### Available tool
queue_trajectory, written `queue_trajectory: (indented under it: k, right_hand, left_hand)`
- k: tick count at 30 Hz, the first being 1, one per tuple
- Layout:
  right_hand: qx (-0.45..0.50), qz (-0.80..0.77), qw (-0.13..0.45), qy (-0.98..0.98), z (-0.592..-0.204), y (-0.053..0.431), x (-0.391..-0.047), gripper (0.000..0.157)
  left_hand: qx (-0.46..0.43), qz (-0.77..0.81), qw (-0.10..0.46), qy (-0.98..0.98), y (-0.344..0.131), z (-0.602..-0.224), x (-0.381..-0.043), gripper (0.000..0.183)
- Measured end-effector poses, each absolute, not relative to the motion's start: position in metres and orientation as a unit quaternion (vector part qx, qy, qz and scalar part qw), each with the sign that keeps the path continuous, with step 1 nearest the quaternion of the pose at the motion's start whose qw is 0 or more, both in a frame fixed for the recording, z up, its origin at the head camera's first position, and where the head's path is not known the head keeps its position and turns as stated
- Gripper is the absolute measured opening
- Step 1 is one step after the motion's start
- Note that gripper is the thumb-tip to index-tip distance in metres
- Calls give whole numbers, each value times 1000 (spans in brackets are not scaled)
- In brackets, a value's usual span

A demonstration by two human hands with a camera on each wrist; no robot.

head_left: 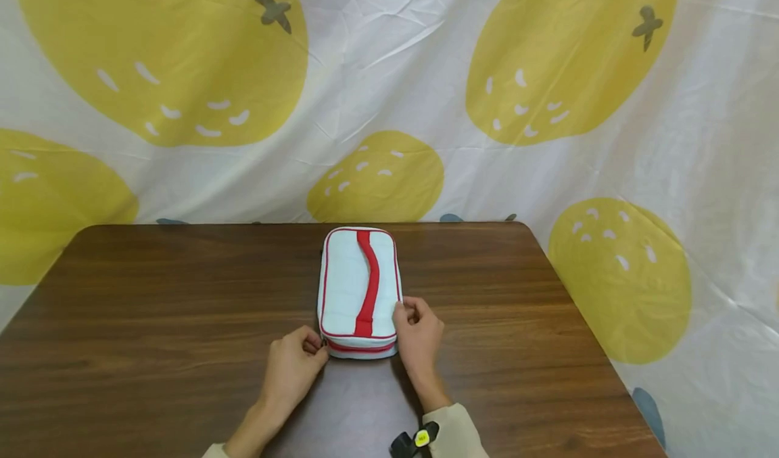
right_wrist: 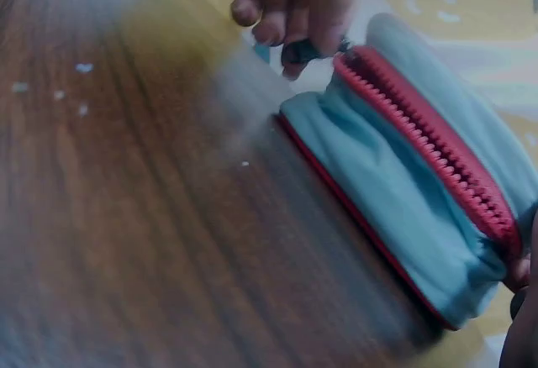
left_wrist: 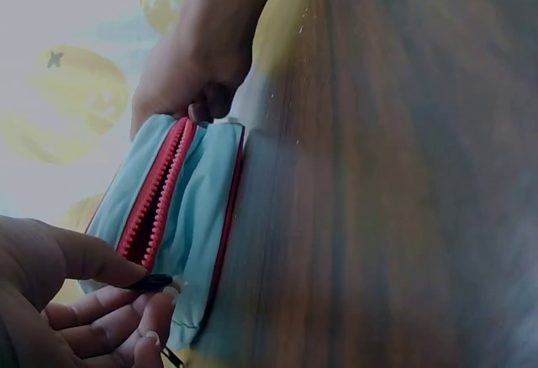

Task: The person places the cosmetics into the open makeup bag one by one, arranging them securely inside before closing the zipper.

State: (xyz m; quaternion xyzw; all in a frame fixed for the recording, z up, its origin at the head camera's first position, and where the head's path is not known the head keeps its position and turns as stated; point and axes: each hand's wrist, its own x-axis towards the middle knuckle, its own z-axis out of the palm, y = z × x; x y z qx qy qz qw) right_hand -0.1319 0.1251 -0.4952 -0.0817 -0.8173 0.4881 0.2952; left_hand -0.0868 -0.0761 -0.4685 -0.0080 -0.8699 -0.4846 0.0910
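Note:
A pale blue zipped pouch (head_left: 343, 282) with red piping lies on the table, its red strap (head_left: 370, 282) running along the top. At its near left corner, my left hand (head_left: 292, 370) pinches a black zipper pull (left_wrist: 151, 282) between thumb and fingers. My right hand (head_left: 420, 336) grips the pouch's near right side with thumb and bent forefinger. Between the hands, the red zipper (right_wrist: 429, 141) gapes along the near end, its teeth parted. The inside looks dark. A dark piece (right_wrist: 518, 302) by the right fingers is mostly cut off in the right wrist view.
The brown wooden table (head_left: 182, 295) extends around the pouch on both sides. Behind it hangs a white curtain (head_left: 389, 93) printed with yellow fruit. A black strap with a yellow tag (head_left: 422, 438) sits at the right wrist.

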Motion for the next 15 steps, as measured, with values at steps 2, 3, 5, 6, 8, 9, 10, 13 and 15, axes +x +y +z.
queue_trajectory:
  k: [2, 3, 5, 6, 8, 9, 10, 13, 15]
  right_hand:
    - [-89, 494, 302, -811, -495, 123, -131, 6]
    - [-89, 498, 305, -807, -495, 122, -131, 6]
    - [-89, 502, 307, -804, -495, 122, -130, 8]
    - [-87, 504, 307, -803, -494, 122, -130, 9]
    - [-84, 506, 307, -802, -494, 122, -129, 13]
    - [-83, 507, 307, -801, -493, 123, -128, 15]
    - [-83, 507, 306, -801, -492, 123, -127, 16]
    - [-87, 509, 312, -797, -492, 122, -126, 17]
    - [-91, 516, 319, -790, -491, 122, -125, 18]
  left_hand:
    - [-14, -481, 95, -871, -76, -466, -84, 9]
    - [-16, -479, 97, -872, -76, -465, -83, 9]
    - [-21, -476, 103, -873, -75, -463, -82, 9]
    - [-25, -471, 106, -875, -75, -463, -81, 9]
    - [-34, -460, 112, -880, -74, -462, -81, 10]
    - [-38, -454, 113, -883, -74, -462, -80, 10]
    - [-43, -449, 113, -885, -74, -462, -80, 10]
    - [-52, -439, 106, -891, -73, -460, -79, 10]
    - [-58, -435, 102, -893, -72, -457, -79, 11]
